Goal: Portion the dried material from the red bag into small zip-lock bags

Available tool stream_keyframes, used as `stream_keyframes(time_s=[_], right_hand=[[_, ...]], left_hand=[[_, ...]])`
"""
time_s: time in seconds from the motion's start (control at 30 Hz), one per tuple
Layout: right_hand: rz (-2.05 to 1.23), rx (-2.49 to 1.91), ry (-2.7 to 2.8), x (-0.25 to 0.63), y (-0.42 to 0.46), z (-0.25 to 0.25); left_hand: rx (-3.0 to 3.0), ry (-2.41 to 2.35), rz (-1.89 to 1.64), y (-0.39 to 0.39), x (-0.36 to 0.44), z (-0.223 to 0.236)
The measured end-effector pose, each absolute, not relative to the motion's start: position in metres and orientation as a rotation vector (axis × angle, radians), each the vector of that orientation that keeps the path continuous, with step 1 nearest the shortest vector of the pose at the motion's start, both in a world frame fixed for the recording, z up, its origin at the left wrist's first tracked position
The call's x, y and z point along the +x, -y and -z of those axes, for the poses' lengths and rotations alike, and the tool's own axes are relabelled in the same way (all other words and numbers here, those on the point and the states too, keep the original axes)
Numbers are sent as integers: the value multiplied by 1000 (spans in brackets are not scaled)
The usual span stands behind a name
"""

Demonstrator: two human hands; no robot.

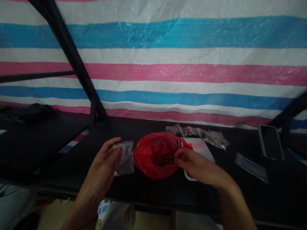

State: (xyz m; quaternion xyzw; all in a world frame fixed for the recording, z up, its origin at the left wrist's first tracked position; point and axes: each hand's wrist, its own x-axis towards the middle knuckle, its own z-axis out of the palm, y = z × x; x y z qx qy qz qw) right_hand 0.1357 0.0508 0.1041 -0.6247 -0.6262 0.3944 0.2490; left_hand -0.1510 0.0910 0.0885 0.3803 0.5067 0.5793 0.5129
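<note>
Plastic on the left: a small, clear, rectangular zip bag, the left hand clamping thumb and fingers on its upper left edge. Looks feather-light, floppy and slippery, so a pinch at the rim suits it. Centre, on the black table, a rounded red plastic bag gapes open, dark bits inside; probably thin and soft, best held by its rim. At its right side, the right hand has fingers curled; whether they grip anything, I cannot tell.

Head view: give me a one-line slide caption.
Left hand holds a clear plastic bag; right hand is at the mouth of an open red plastic bag on a black table.
</note>
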Motion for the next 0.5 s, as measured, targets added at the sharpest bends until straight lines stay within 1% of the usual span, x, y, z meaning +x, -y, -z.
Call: stream_keyframes(time_s=[0.13,0.2,0.33,0.4,0.47,0.5], right_hand=[[-1050,-1691,1746,136,-50,-103],[-1054,-1688,1756,134,-49,-103],[-1043,-1670,1731,130,-50,-105],[-1024,-1664,1708,129,-51,-106],[-1024,-1648,1678,128,-52,-105],[-1022,-1632,1660,129,-53,-104]], left_hand=[[909,-1280,-1461,-95,-145,-87],[864,-1291,-1600,-92,-143,-94],[933,-1332,-1963,-68,-134,-124],[1126,-1341,-2134,-54,-124,-134],[1422,-1342,-2153,-45,-111,-132],[1574,-1331,-2083,-43,-103,-127]])
